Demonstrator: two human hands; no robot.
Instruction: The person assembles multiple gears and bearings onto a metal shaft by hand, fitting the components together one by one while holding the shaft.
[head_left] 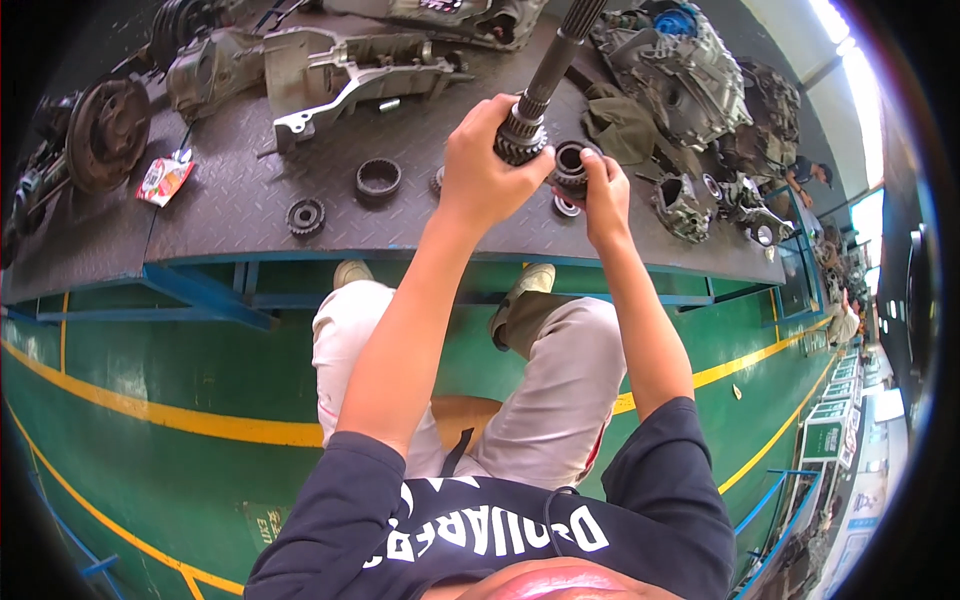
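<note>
My left hand (484,165) is wrapped round the lower part of a splined gear shaft (556,68), which tilts up and away to the right. A toothed gear on the shaft shows below the fingers. Close beside it, my right hand (606,196) grips a dark ring-shaped gear (571,163) by its edge, its bore facing up. Whether the gear touches the shaft I cannot tell. On the metal table (235,190) lie a toothed ring (378,179) and a small gear (305,216). A shiny ring (566,207) lies partly hidden under my right hand; another part is mostly behind my left wrist.
Gearbox housings (350,70) stand along the back left, a large casing (672,85) at the back right. A dark cloth (618,125) lies before that casing. A red-and-white packet (166,180) sits left, near a rusty drum (108,135). Another person (806,175) is far right.
</note>
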